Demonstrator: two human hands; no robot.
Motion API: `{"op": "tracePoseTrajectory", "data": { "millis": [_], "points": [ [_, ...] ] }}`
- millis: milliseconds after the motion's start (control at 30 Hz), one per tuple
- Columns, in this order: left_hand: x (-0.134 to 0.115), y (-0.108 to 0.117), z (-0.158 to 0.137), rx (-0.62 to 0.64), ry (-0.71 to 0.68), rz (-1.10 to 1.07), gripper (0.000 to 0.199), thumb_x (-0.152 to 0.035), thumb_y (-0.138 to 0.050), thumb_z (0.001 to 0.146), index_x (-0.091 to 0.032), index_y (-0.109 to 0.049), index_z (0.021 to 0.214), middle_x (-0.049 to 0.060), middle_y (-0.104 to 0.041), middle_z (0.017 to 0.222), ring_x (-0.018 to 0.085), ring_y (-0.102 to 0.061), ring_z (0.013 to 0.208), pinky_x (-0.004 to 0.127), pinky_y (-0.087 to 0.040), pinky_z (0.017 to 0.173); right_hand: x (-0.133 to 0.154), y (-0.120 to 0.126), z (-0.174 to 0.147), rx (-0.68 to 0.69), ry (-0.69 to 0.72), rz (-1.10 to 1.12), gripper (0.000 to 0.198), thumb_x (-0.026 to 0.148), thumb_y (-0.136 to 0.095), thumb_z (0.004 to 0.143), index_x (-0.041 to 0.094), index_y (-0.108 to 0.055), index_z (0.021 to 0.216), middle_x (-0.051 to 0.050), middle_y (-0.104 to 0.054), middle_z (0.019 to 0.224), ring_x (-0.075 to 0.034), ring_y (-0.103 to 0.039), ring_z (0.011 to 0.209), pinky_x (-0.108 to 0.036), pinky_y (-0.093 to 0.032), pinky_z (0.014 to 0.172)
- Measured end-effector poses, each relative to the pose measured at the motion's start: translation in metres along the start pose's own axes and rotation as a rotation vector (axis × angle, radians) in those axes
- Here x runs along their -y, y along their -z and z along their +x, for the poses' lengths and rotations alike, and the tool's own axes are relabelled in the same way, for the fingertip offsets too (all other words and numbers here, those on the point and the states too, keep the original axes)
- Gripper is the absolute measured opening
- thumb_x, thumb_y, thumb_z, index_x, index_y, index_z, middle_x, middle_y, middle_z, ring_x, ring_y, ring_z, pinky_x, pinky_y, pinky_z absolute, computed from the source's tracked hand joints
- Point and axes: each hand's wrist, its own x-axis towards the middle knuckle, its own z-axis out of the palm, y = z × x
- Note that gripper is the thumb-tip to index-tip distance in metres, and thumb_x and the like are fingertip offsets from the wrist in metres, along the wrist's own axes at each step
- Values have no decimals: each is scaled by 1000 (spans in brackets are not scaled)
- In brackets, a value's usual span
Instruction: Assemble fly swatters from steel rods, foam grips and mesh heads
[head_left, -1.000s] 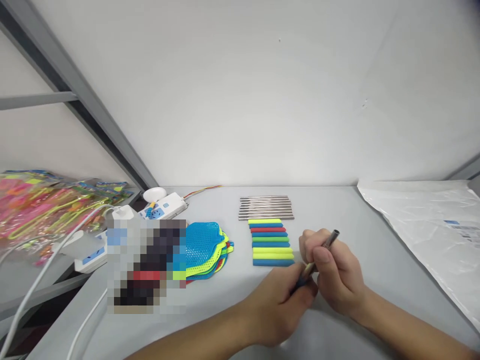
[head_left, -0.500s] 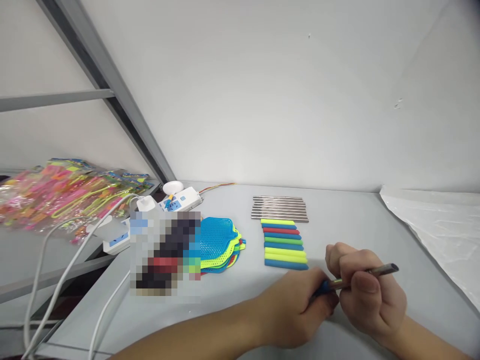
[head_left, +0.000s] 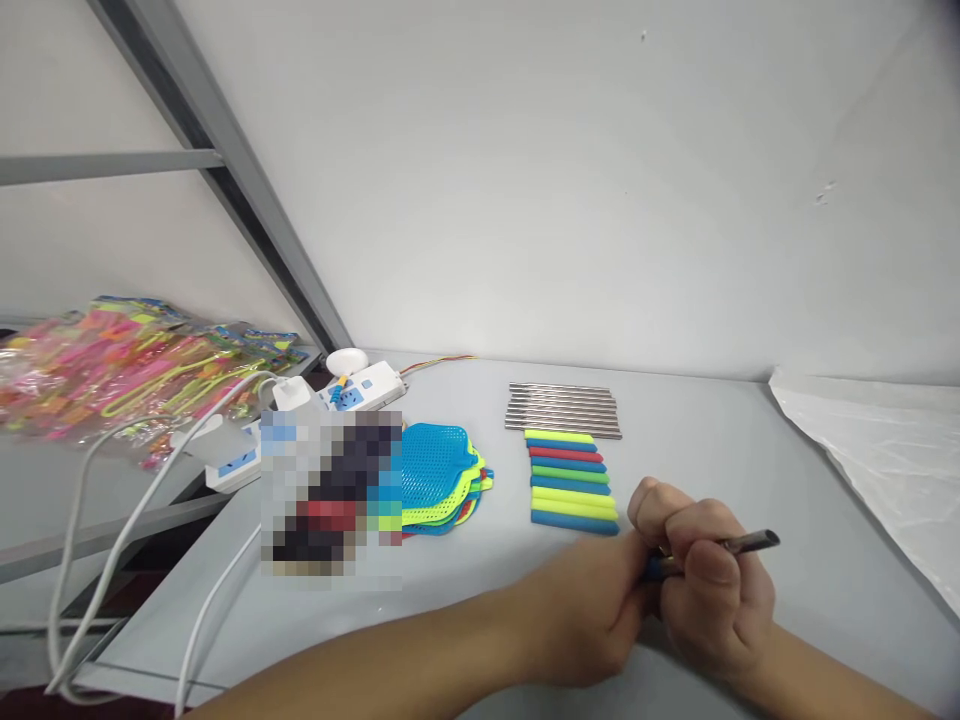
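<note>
My left hand [head_left: 577, 615] is closed around a blue handle [head_left: 655, 568], most of it hidden in the fist. Pressed up against it, my right hand [head_left: 712, 590] grips a metal tube [head_left: 756, 542]; its open dark end sticks out to the right. Where tube and handle meet is covered by my fingers. Just beyond my hands lies a row of loose plastic handles [head_left: 570, 478] in yellow, blue, red and green. Behind that row, several slim metal tubes [head_left: 564, 408] lie side by side. Perforated fly swatter heads [head_left: 435, 465], blue on top, are stacked to the left.
Power strips [head_left: 367, 388] and white cables [head_left: 120, 540] occupy the table's left side, near a pixelated dark patch [head_left: 337, 500]. Bagged colourful items [head_left: 150, 380] lie beyond the left edge by a metal frame [head_left: 247, 215]. White sheeting [head_left: 862, 450] covers the right side.
My right hand has come left against my left hand, and less of the tube and handle shows between them. The whole view has shifted slightly.
</note>
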Motion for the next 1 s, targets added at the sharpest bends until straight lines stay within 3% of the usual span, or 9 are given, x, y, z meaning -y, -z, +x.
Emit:
{"op": "tracePoseTrajectory", "data": {
  "millis": [567,833,1000],
  "points": [
    [3,4,1,32,-8,113,26,-17,-39,90,-17,-44,116,9,-62,100,20,-60,84,29,-48,72,-9,3,-7,41,-84,58,21,29,-32,99,23,-42,82,1,-30,71,-17,-36,66,-34,-31,60],
    [-2,5,-2,77,9,207,15,-20,-41,90,-19,-47,104,6,-64,96,19,-61,81,27,-46,68,-4,5,-13,70,-10,11,23,32,-31,100,22,-44,83,1,-31,71,-17,-36,65,-33,-28,57],
    [-6,6,0,31,16,233,8,-24,-43,92,-19,-48,95,5,-64,93,18,-61,78,26,-44,67,4,7,-4,-26,-18,10,30,37,-35,99,22,-45,75,1,-34,67,-16,-37,61,-32,-29,56]
  ]
}}
